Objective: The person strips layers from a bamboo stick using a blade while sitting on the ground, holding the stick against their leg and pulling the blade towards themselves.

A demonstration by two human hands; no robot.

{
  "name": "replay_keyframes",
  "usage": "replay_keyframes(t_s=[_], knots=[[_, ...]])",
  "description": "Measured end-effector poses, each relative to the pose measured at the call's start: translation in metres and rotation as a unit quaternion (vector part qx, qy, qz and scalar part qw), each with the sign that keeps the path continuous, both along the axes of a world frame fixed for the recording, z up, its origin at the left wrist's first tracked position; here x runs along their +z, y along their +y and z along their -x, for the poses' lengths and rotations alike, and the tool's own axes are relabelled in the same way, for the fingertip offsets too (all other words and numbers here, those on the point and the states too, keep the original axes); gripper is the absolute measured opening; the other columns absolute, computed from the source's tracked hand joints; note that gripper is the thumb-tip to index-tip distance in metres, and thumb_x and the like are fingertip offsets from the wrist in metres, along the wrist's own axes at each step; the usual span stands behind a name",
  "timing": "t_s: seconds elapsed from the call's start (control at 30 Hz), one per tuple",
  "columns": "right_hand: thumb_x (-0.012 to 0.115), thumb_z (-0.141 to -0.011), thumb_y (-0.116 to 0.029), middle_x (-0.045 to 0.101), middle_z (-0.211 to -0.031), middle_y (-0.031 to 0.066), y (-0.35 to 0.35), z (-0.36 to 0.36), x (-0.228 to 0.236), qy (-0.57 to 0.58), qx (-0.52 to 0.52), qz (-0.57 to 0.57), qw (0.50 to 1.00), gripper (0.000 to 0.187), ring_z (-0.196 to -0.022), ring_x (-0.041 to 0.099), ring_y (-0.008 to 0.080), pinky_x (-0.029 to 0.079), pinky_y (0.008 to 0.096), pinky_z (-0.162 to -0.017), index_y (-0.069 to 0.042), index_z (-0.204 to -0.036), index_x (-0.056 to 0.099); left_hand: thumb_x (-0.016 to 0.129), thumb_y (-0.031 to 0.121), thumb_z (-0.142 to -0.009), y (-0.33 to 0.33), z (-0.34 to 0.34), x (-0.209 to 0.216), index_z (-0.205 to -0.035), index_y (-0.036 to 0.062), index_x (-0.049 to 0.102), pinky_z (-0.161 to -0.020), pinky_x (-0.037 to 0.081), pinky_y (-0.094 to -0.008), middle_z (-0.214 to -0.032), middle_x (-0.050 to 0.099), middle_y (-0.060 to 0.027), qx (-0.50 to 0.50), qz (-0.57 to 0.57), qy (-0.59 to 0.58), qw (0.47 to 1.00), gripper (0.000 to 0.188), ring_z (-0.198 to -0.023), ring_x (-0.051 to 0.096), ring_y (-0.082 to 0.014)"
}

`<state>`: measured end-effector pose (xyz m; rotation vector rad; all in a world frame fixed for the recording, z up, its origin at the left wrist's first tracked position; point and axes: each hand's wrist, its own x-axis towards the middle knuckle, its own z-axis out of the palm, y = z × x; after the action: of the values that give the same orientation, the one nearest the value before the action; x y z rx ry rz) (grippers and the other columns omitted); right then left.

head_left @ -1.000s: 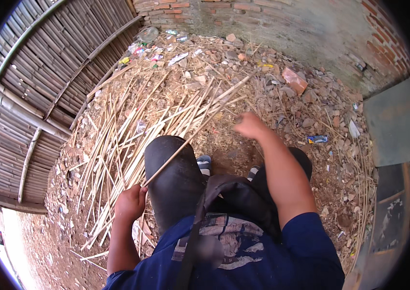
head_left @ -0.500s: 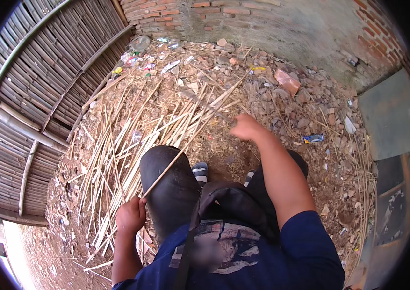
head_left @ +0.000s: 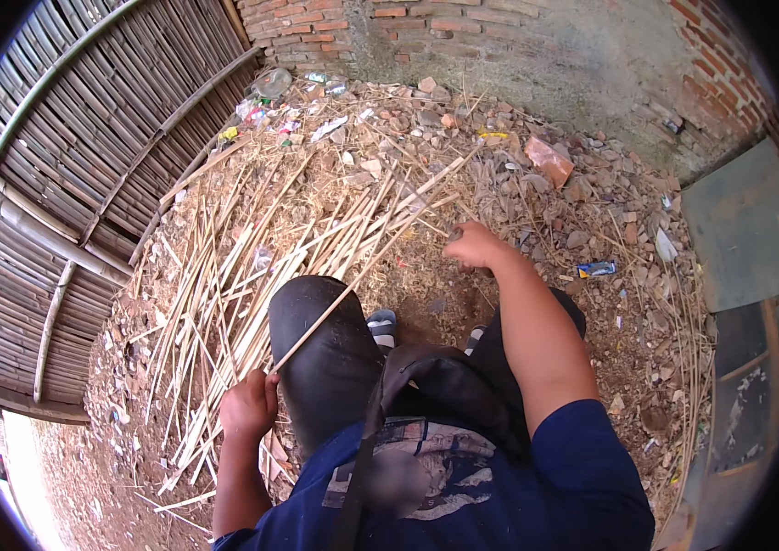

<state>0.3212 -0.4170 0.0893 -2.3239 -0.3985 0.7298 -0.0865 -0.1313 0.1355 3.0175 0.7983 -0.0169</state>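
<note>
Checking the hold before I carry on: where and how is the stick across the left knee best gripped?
Probably by its near end, from the left, pinched as the left hand holds it: the stick is thin and slants away rightward across the left knee.

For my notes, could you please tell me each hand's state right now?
Left hand: closed, holding a thin pale strip near its lower end.
Right hand: closed around a slim tool, too blurred to identify.
</note>
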Motion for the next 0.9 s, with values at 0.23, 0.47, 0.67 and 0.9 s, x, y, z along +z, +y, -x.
replay_keyframes(t_s=[0.23, 0.47, 0.67, 0.9], knots=[[0.072, -0.07, -0.023, 0.073, -0.1, 0.0235, 0.036, 0.063, 0.02, -0.182, 0.239, 0.065, 0.952, 0.049, -0.089, 0.072, 0.0369, 0.057, 0.0419, -0.084, -0.001, -0.113, 0.073, 0.052, 0.04, -0.102, -0.006, -0.006, 0.009, -0.086, 0.0085, 0.054, -0.058, 0.05, -0.0557, -0.066, 0.065, -0.0217, -0.017, 0.016, -0.019, 1.0, 0.035, -0.063, 0.065, -0.044], [0.075, -0.072, -0.028, 0.071, -0.104, 0.0245, 0.0, 0.002, 0.006, -0.094, 0.013, 0.003, 0.995, 0.056, -0.094, 0.07, 0.0335, 0.055, 0.0402, -0.081, 0.007, -0.115, 0.069, 0.053, 0.036, -0.103, 0.005, 0.007, -0.023, -0.084, 0.008, 0.052, -0.056, 0.046, -0.0579, -0.065, 0.062, -0.0228, -0.016, 0.061, -0.088, 0.994, 0.034, -0.062, 0.062, -0.0474], [0.066, -0.077, -0.022, 0.071, -0.095, 0.0215, 0.024, 0.053, 0.029, -0.098, 0.111, 0.034, 0.988, 0.035, -0.095, 0.07, 0.0335, 0.055, 0.0426, -0.084, 0.001, -0.104, 0.071, 0.052, 0.035, -0.104, -0.004, -0.004, -0.004, -0.08, 0.007, 0.053, -0.055, 0.044, -0.0572, -0.064, 0.061, -0.0219, -0.028, 0.089, -0.074, 0.993, 0.037, -0.061, 0.06, -0.0463], [0.07, -0.074, -0.021, 0.073, -0.1, 0.0226, 0.02, 0.02, -0.012, -0.093, 0.061, -0.015, 0.994, 0.047, -0.095, 0.072, 0.032, 0.056, 0.0399, -0.085, -0.001, -0.117, 0.072, 0.052, 0.035, -0.104, 0.001, -0.002, -0.018, -0.08, 0.0072, 0.053, -0.055, 0.045, -0.057, -0.065, 0.061, -0.0214, -0.015, 0.06, -0.088, 0.994, 0.036, -0.062, 0.062, -0.0463]])
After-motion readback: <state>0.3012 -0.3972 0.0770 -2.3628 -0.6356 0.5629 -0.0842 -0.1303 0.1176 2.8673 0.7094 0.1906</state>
